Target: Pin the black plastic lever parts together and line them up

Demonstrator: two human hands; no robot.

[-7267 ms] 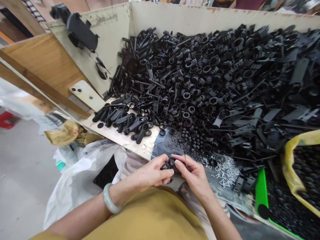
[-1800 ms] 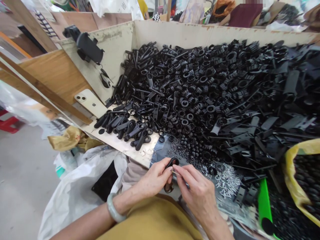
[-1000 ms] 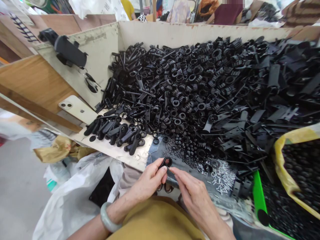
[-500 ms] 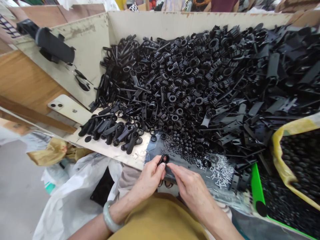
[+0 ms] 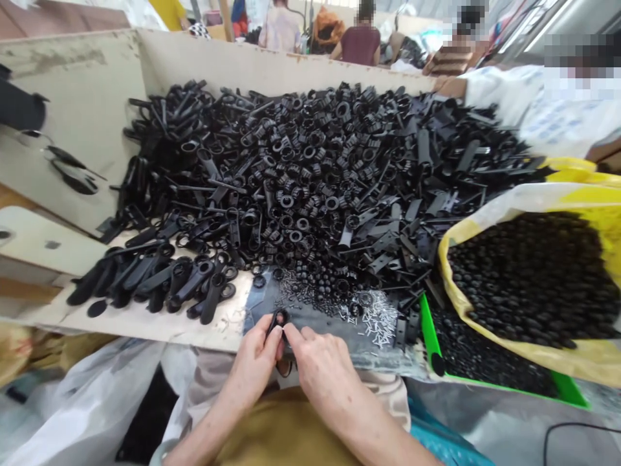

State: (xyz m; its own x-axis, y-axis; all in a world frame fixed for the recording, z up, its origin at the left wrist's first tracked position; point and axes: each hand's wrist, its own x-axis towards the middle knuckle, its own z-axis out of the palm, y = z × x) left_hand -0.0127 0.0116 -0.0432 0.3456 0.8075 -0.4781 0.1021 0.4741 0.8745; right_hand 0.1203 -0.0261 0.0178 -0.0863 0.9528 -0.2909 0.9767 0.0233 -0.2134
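Both my hands meet at the near edge of the workbench over a small black plastic part (image 5: 279, 318) with a ring end. My left hand (image 5: 255, 362) pinches it between thumb and fingers. My right hand (image 5: 323, 369) is closed against the same part, fingertips pressing at its ring. Just beyond lie small silver pins (image 5: 378, 320) and little black caps (image 5: 330, 285). A row of assembled black handles (image 5: 160, 281) lies on the board to the left.
A huge heap of black rings and levers (image 5: 315, 168) fills the walled bin (image 5: 272, 61). A yellow bag of black pieces (image 5: 528, 272) and a green tray (image 5: 427, 323) sit right. A white plastic bag (image 5: 82, 408) hangs lower left. People work in the background.
The view has swung to the right, bringing the yellow bag into view. My hands stay together on the black part, now with the fingertips pressed closer at its ring.
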